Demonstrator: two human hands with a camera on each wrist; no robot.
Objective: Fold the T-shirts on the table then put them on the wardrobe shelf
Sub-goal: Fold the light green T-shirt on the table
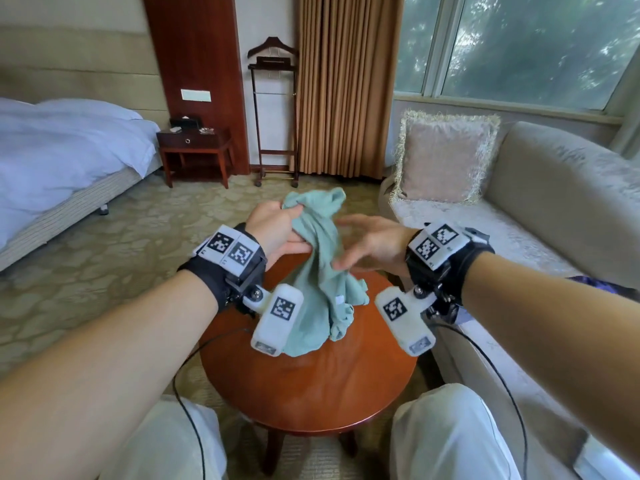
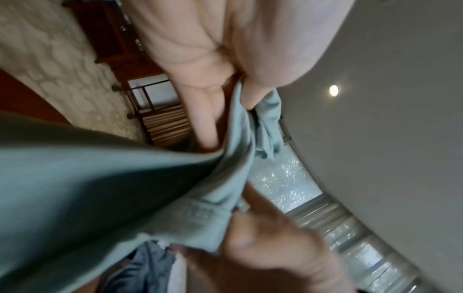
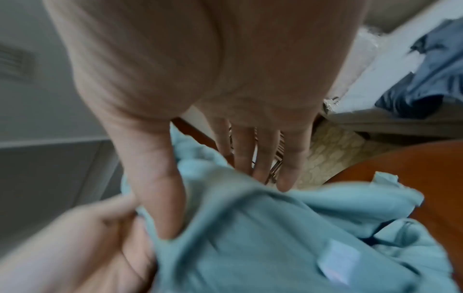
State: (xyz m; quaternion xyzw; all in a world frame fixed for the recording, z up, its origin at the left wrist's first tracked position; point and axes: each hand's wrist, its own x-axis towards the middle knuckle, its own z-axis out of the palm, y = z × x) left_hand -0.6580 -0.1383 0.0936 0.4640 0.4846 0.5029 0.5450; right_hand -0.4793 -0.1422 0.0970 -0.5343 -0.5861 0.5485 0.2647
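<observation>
Green T-shirt (image 1: 317, 271) bunched and lifted above the round table (image 1: 311, 386), lower folds trailing on the tabletop. Left hand (image 1: 277, 230) clamped on a gathered upper edge, thumb pinching cloth against curled fingers. Right hand (image 1: 370, 244) just beside the hanging cloth, fingers straight and slightly spread, thumb brushing the fabric, gripping nothing. Step in hand, by the look of it: finding a second hold to spread the shirt. Best done by tracing the edge along from the left grip to a shoulder or hem, pinching there, then drawing apart and laying flat on the table.
</observation>
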